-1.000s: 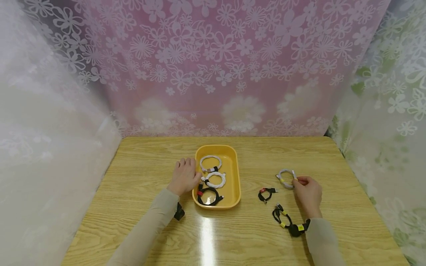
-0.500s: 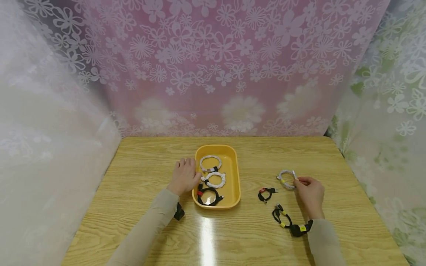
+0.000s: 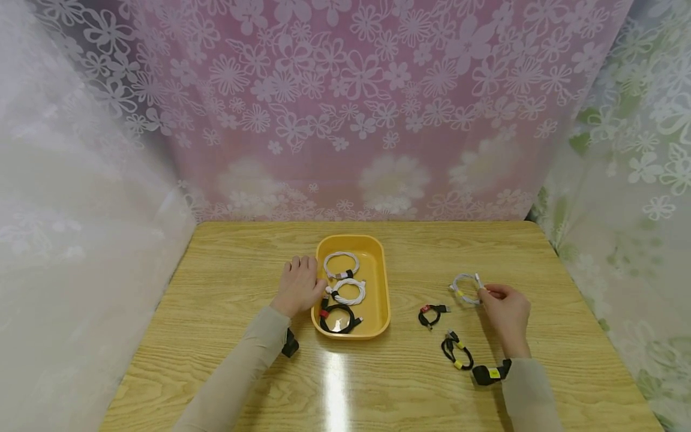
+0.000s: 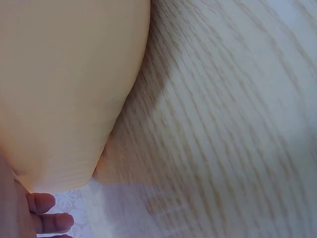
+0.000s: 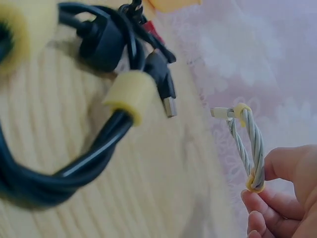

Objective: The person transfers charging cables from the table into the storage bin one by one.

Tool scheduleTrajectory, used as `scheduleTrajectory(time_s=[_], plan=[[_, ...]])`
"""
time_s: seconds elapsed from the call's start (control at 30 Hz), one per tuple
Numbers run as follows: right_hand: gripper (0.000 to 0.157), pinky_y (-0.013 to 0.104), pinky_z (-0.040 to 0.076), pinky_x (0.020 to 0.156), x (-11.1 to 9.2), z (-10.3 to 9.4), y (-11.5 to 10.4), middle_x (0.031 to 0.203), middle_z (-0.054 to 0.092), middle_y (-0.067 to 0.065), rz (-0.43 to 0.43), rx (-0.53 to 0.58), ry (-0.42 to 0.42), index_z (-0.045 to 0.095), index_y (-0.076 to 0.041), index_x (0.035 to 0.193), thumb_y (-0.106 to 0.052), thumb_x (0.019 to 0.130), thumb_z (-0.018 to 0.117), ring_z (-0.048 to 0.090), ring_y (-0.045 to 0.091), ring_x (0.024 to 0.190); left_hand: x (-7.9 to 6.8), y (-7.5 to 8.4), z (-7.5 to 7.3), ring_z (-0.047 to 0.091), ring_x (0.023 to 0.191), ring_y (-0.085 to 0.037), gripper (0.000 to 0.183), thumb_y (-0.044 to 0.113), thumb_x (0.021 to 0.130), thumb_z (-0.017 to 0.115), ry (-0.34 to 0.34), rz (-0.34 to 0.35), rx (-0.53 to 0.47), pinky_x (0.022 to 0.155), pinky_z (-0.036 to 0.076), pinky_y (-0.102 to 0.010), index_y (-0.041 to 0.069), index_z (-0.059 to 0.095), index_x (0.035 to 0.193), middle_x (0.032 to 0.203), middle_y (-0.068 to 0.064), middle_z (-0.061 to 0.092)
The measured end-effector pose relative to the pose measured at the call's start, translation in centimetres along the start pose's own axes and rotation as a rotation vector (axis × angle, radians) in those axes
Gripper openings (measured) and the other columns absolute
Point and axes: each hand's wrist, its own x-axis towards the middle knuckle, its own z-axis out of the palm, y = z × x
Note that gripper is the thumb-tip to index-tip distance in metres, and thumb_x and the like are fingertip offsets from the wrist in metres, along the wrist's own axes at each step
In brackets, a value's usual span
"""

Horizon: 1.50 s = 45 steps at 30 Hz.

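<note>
My left hand [image 3: 299, 287] rests at the left rim of the yellow tray [image 3: 386, 288], thumb over the rim and fingers bent down outside; in the left wrist view its fingertips [image 4: 55, 222] show beyond the tray's wall. Inside the tray lie a greyish coiled cable [image 3: 341, 253], a white one [image 3: 360, 292] and a black one [image 3: 349, 312] with a red tie. To the right, my right hand [image 3: 506, 309] pinches a pale grey coiled cable [image 3: 457, 283] between thumb and fingers. In the right wrist view this cable [image 5: 256, 144] shows yellow ties and a light plug.
Left of the right hand, a small black coiled cable [image 3: 423, 319] with a red tie lies on the wooden table [image 3: 410, 384]. Nearer the person is a black coiled cable [image 3: 445, 351] with yellow ties. Patterned curtains [image 3: 345, 120] close off the back and sides.
My right hand has shifted a little to the right, and the pale grey cable has moved and tipped slightly with it. The left hand and the tray stay put.
</note>
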Motion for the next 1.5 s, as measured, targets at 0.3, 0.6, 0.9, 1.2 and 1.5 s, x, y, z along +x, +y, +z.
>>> scheduleTrajectory(time_s=[0.3, 0.6, 0.9, 1.2, 1.5], plan=[[0.027, 0.02, 0.045, 0.053, -0.9, -0.8, -1.7, 0.083, 0.068, 0.006, -0.035, 0.025, -0.007, 0.073, -0.001, 0.105, -0.022, 0.088, 0.069, 0.055, 0.003, 0.063, 0.1, 0.0, -0.1, 0.031, 0.076, -0.029, 0.021, 0.021, 0.092, 0.05, 0.0, -0.003, -0.008, 0.07, 0.02, -0.038, 0.01, 0.035, 0.083, 0.081, -0.008, 0.035], [0.027, 0.019, 0.045, 0.055, -2.2, -1.3, -3.9, 0.083, 0.069, 0.007, -0.075, 0.056, -0.027, 0.074, -0.001, 0.105, -0.021, 0.087, 0.071, 0.055, 0.001, 0.063, 0.0, 0.1, -0.4, 0.031, 0.075, -0.028, 0.02, 0.02, 0.092, 0.049, -0.006, -0.004, -0.02, 0.07, 0.02, -0.039, 0.01, 0.034, 0.082, 0.08, -0.008, 0.035], [0.02, 0.018, 0.045, 0.056, -3.3, -0.7, -5.2, 0.079, 0.068, 0.004, -0.138, 0.109, -0.011, 0.075, -0.001, 0.099, -0.014, 0.084, 0.073, 0.056, 0.003, 0.064, 0.0, 0.1, -0.3, 0.031, 0.075, -0.028, 0.02, 0.021, 0.092, 0.048, -0.015, -0.009, -0.011, 0.071, 0.02, -0.039, 0.01, 0.034, 0.083, 0.081, -0.008, 0.035], [0.016, 0.018, 0.044, 0.054, -4.3, 0.1, -6.7, 0.078, 0.068, 0.009, -0.179, 0.153, -0.019, 0.075, 0.0, 0.096, -0.01, 0.083, 0.075, 0.056, 0.006, 0.062, 0.1, 0.1, -0.1, 0.032, 0.077, -0.028, 0.02, 0.022, 0.092, 0.048, -0.024, -0.016, -0.004, 0.071, 0.02, -0.038, 0.011, 0.035, 0.083, 0.082, -0.007, 0.035], [0.015, 0.019, 0.045, 0.055, -5.5, 1.5, -8.6, 0.081, 0.068, 0.011, -0.181, 0.192, -0.097, 0.075, 0.0, 0.096, -0.009, 0.084, 0.073, 0.056, 0.01, 0.064, 0.1, 0.1, -0.1, 0.031, 0.075, -0.028, 0.02, 0.022, 0.092, 0.048, -0.013, -0.012, -0.012, 0.07, 0.02, -0.038, 0.01, 0.034, 0.083, 0.08, -0.007, 0.035]])
